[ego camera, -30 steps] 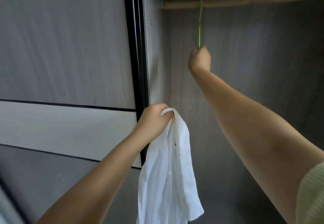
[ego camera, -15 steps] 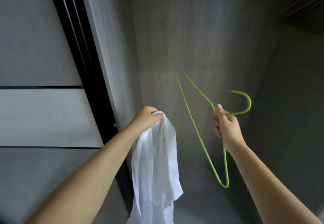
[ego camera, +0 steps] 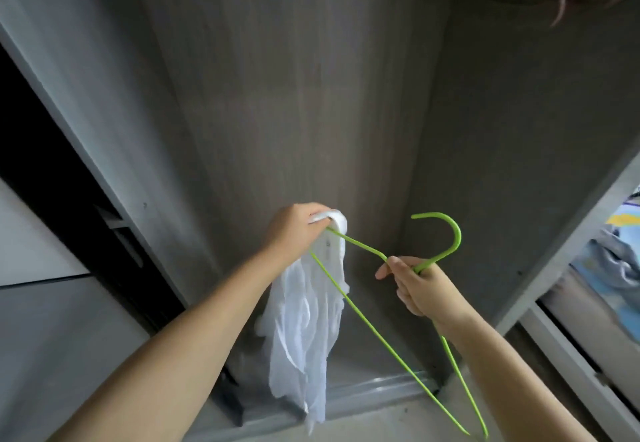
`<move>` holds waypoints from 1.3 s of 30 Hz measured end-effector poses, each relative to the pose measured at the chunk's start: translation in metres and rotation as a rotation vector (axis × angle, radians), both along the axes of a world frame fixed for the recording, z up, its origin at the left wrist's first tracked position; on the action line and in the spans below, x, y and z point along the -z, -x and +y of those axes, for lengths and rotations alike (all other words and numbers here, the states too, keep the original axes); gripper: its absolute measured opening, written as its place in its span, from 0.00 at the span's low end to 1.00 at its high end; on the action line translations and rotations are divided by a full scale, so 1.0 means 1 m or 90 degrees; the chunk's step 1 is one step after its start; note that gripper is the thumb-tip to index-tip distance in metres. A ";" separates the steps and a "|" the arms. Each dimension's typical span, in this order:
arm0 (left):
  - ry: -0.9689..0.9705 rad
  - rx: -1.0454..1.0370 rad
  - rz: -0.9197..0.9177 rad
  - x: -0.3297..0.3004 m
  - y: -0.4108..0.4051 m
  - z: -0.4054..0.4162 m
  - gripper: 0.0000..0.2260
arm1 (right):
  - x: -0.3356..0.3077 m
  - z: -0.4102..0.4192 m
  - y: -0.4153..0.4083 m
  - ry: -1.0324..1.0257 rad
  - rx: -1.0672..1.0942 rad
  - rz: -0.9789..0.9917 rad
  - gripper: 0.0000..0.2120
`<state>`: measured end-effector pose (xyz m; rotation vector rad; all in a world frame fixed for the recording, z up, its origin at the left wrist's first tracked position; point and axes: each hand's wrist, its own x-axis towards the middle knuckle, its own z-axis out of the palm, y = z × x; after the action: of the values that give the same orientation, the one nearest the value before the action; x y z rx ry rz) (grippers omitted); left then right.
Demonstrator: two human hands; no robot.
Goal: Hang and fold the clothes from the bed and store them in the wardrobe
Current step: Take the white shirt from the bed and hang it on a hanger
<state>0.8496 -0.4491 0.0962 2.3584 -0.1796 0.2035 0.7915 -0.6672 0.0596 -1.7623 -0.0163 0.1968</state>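
My left hand (ego camera: pixel 298 230) grips the top of a white garment (ego camera: pixel 304 330), which hangs down limp in front of the open wardrobe (ego camera: pixel 311 95). A thin green hanger (ego camera: pixel 388 341) is held by my right hand (ego camera: pixel 420 285) at the neck, just below its hook, which curves up to the right. One shoulder tip of the hanger reaches into the white cloth right at my left hand. The hanger's lower bar slants down to the bottom right of the view.
The grey wood-grain interior of the wardrobe fills the centre. A dark sliding-door track (ego camera: pixel 52 178) runs along the left. The wardrobe's bottom rail (ego camera: pixel 374 389) lies below the cloth. At the right edge, blue and grey clothes (ego camera: pixel 613 258) lie in a pile.
My right hand brought the hanger down from the rail and across to the left. Its tip now meets the white garment at my left hand. The camera tilted downward.
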 end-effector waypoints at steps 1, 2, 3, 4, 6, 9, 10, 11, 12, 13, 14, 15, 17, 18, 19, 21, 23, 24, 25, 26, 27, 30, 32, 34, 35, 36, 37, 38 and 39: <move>-0.019 0.033 -0.017 0.002 0.011 -0.012 0.11 | -0.001 -0.002 0.003 -0.013 0.013 -0.009 0.17; -0.034 0.061 -0.030 0.003 0.022 -0.023 0.12 | -0.002 -0.005 0.006 -0.019 0.024 -0.022 0.18; -0.062 0.088 -0.039 0.004 0.032 -0.029 0.14 | -0.004 -0.005 0.009 -0.021 0.029 -0.034 0.18; -0.114 0.116 -0.042 0.003 0.041 -0.034 0.16 | -0.005 -0.008 0.012 -0.023 0.038 -0.040 0.18; -0.232 0.149 -0.041 -0.003 0.053 -0.037 0.22 | -0.008 -0.015 0.019 -0.024 0.043 -0.057 0.18; -0.273 0.185 -0.154 -0.022 0.057 -0.039 0.15 | -0.015 -0.030 0.031 0.030 0.006 -0.109 0.17; -0.318 0.198 -0.192 -0.029 0.055 -0.042 0.13 | -0.018 -0.033 0.036 0.040 -0.018 -0.120 0.16; -0.370 0.217 -0.196 -0.035 0.052 -0.046 0.11 | -0.020 -0.035 0.039 0.019 -0.050 -0.115 0.13; -0.404 0.244 -0.166 -0.041 0.049 -0.050 0.10 | -0.023 -0.036 0.044 -0.039 -0.096 -0.088 0.10; -0.416 0.274 -0.119 -0.047 0.047 -0.052 0.09 | -0.025 -0.040 0.048 -0.126 -0.162 -0.047 0.11; -0.401 0.297 -0.069 -0.052 0.046 -0.053 0.08 | -0.026 -0.046 0.050 -0.227 -0.235 0.004 0.14; -0.366 0.305 -0.025 -0.056 0.046 -0.052 0.08 | -0.025 -0.055 0.052 -0.308 -0.297 0.055 0.17; -0.305 0.284 -0.008 -0.063 0.050 -0.048 0.07 | -0.022 -0.072 0.055 -0.358 -0.321 0.116 0.18; -0.288 0.268 -0.018 -0.065 0.053 -0.045 0.07 | -0.016 -0.076 0.056 -0.325 -0.275 0.125 0.15; -0.269 0.266 -0.026 -0.069 0.055 -0.047 0.06 | -0.007 -0.079 0.057 -0.268 -0.212 0.124 0.13; -0.225 0.303 -0.019 -0.074 0.060 -0.053 0.06 | 0.005 -0.071 0.058 -0.171 -0.153 0.094 0.11; -0.218 0.341 0.001 -0.076 0.064 -0.064 0.06 | 0.013 -0.050 0.061 -0.047 -0.149 0.006 0.09; -0.220 0.352 0.012 -0.077 0.067 -0.069 0.07 | 0.016 -0.038 0.060 0.033 -0.128 -0.050 0.08; -0.218 0.360 0.023 -0.076 0.068 -0.073 0.08 | 0.022 -0.027 0.058 0.103 -0.090 -0.098 0.11; -0.212 0.364 0.032 -0.075 0.070 -0.076 0.08 | 0.026 -0.020 0.056 0.160 -0.036 -0.133 0.15; -0.204 0.362 0.039 -0.075 0.072 -0.077 0.08 | 0.029 -0.018 0.053 0.195 0.014 -0.147 0.18; -0.176 0.342 0.043 -0.074 0.074 -0.073 0.07 | 0.038 -0.031 0.044 0.305 0.074 -0.111 0.18; -0.140 0.329 0.043 -0.073 0.075 -0.065 0.06 | 0.050 -0.047 0.041 0.364 0.074 -0.051 0.17; -0.107 0.325 0.048 -0.071 0.074 -0.058 0.06 | 0.061 -0.058 0.043 0.378 0.093 -0.035 0.16; -0.101 0.319 0.056 -0.069 0.073 -0.053 0.06 | 0.063 -0.060 0.043 0.372 0.106 -0.039 0.15; -0.103 0.312 0.063 -0.066 0.072 -0.050 0.06 | 0.063 -0.061 0.042 0.357 0.130 -0.047 0.14; -0.112 0.301 0.069 -0.063 0.070 -0.045 0.05 | 0.062 -0.063 0.040 0.330 0.162 -0.061 0.14; -0.121 0.290 0.073 -0.060 0.068 -0.041 0.05 | 0.058 -0.065 0.037 0.297 0.197 -0.076 0.15; -0.122 0.282 0.079 -0.056 0.066 -0.036 0.05 | 0.054 -0.070 0.034 0.263 0.225 -0.094 0.15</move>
<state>0.7833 -0.4847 0.1517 2.4398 -0.6767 -0.1820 0.7574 -0.7374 0.0059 -2.1516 0.2431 -0.2019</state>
